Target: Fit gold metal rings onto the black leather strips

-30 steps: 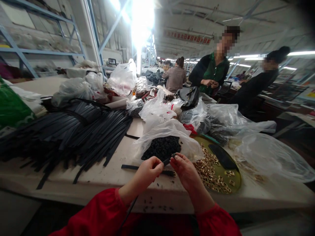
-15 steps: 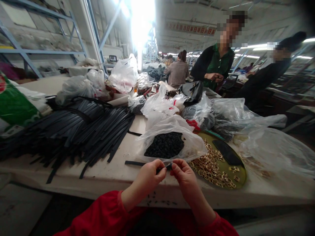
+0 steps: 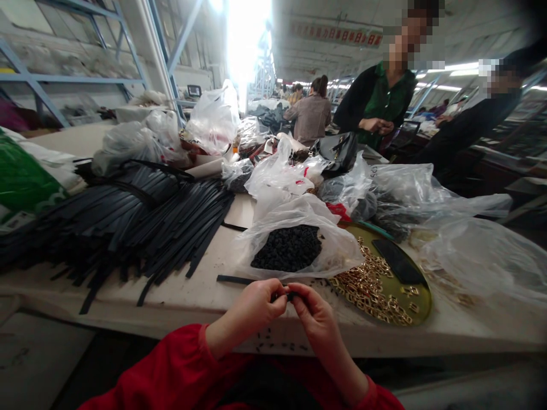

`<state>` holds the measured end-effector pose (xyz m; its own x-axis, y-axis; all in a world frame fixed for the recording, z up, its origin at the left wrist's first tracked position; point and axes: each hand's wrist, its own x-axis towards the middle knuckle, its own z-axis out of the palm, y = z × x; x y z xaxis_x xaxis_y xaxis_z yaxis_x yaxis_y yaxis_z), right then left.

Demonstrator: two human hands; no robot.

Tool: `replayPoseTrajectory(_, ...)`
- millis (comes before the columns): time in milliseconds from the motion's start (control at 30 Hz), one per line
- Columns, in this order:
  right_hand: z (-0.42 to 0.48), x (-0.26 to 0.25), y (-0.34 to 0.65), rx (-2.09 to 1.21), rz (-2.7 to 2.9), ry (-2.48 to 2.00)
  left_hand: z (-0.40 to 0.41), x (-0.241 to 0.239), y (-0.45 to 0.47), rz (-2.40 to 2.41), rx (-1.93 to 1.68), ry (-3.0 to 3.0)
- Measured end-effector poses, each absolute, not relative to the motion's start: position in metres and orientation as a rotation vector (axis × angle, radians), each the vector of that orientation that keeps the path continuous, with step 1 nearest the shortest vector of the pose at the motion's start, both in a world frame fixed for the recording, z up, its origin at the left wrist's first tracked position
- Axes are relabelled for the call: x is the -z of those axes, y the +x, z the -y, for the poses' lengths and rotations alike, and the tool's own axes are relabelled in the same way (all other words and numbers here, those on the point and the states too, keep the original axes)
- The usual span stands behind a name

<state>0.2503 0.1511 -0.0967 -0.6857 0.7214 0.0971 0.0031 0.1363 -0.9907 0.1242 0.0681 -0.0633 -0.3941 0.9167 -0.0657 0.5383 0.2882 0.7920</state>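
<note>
My left hand point(image 3: 261, 303) is closed, with thumb and fingers pinching a flat black strap point(image 3: 234, 279) whose tail sticks out to the left over the table. Against it, fingertip to fingertip, my right hand point(image 3: 311, 312) is closed on a small black piece point(image 3: 292, 296) at the strap's end. The fingers hide most of this piece, so its exact shape cannot be made out. Just behind both hands lies an open clear plastic bag point(image 3: 337, 242) with a heap of small black pieces point(image 3: 288, 249) in it.
A round yellowish tray point(image 3: 421, 304) holds gold metal buckles point(image 3: 376, 290) and a dark phone-like slab point(image 3: 396, 261). Long black straps point(image 3: 171, 228) are piled at left. Plastic bags and a black handbag point(image 3: 337, 151) crowd the back. A person in green point(image 3: 380, 99) stands beyond the table.
My fingertips have come closer together around the small black piece, and my right hand has turned slightly inward. The view has shifted a little.
</note>
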Motion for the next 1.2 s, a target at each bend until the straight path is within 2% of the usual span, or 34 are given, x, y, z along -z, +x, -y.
replayPoseTrajectory(200,-0.151,0.091,0.253,-1.91,1.622,-0.751,-0.064,0.066,0.132,-1.991,-1.044,1.261)
replayPoseTrajectory(367,-0.149,0.094,0.257,-2.035,1.59,-0.807,-0.057,0.062,0.137,-1.998,-1.03,1.285)
replayPoseTrajectory(567,-0.149,0.101,0.263,-2.113,1.374,-0.839,-0.052,0.062,0.138,-1.755,-1.1,1.194)
replayPoseTrajectory(833,-0.14,0.093,0.26,-1.995,1.444,-0.822,-0.055,0.064,0.135,-1.821,-1.2,1.136)
replayPoseTrajectory(1067,-0.145,0.105,0.252,-2.45,0.962,-0.701,-0.059,0.067,0.131,-1.93,-1.093,1.123)
replayPoseTrajectory(1200,-0.15,0.129,0.247,-2.621,1.129,-0.671,-0.063,0.08,0.123,-1.955,-0.912,1.103)
